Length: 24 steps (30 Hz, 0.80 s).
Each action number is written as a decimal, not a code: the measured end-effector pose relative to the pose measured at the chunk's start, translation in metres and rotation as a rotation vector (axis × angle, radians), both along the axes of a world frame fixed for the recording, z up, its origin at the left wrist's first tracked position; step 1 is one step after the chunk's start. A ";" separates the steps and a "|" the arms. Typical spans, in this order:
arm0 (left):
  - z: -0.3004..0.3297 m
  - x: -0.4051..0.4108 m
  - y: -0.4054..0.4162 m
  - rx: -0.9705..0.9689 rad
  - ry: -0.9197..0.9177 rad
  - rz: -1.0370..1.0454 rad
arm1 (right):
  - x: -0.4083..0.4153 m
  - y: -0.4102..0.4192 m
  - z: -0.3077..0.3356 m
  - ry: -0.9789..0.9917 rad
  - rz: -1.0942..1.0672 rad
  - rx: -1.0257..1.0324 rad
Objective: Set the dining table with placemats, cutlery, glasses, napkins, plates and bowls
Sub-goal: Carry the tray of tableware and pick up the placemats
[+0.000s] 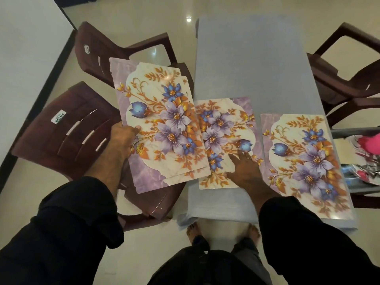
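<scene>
- Head view: a stack of floral placemats [158,124] is held by the left hand [123,138] at its left long edge, off the table's left side and above two brown plastic chairs [67,132].
- The thumb [136,128] is seen lying on the top mat's face; the fingers are hidden underneath, so the stack is pinched between thumb and fingers.
- The stack is fanned slightly, with the edges of lower mats showing at its right and bottom. Its long axis runs away from the person, leaning a little to the left, and its right edge overlaps the mat lying beside it.
- A second placemat [224,128] lies flat on the grey-blue tablecloth [246,62] at the table's near left part. The right hand [244,169] is pressed on its near right corner, fingers spread and flat, nothing being gripped.
- This mat's long axis also points away from the person; its purple band is at the far end.
- A third placemat [304,161] lies flat just to the right of the hand, at the table's near right corner, touched by neither hand, long axis away from the person.
- At the right edge, a tray [349,182] with shiny metal items is partly seen.
</scene>
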<state>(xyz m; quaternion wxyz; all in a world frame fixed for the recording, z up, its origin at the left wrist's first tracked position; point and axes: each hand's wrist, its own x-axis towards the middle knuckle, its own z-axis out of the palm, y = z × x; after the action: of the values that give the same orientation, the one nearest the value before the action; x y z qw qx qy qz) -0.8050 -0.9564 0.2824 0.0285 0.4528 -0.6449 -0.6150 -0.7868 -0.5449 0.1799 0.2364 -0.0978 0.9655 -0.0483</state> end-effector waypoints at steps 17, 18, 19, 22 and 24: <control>0.010 0.016 0.013 -0.097 -0.029 -0.182 | 0.045 -0.009 0.001 -0.045 -0.075 0.034; 0.012 0.019 0.016 -0.098 -0.023 -0.180 | 0.046 -0.008 0.002 -0.051 -0.074 0.031; 0.013 0.023 0.019 -0.098 -0.017 -0.176 | 0.047 -0.007 0.001 -0.059 -0.070 0.032; 0.012 0.035 0.025 -0.116 -0.019 -0.165 | 0.052 -0.005 -0.001 -0.071 -0.048 0.034; 0.013 0.045 0.026 -0.109 -0.029 -0.153 | 0.055 -0.004 -0.003 -0.070 -0.034 0.043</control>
<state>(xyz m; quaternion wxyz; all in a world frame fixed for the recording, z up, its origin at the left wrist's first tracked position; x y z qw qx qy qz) -0.7600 -0.9300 0.2951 -0.0034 0.4089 -0.7105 -0.5727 -0.7321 -0.5491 0.1773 0.2712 -0.0747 0.9590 -0.0347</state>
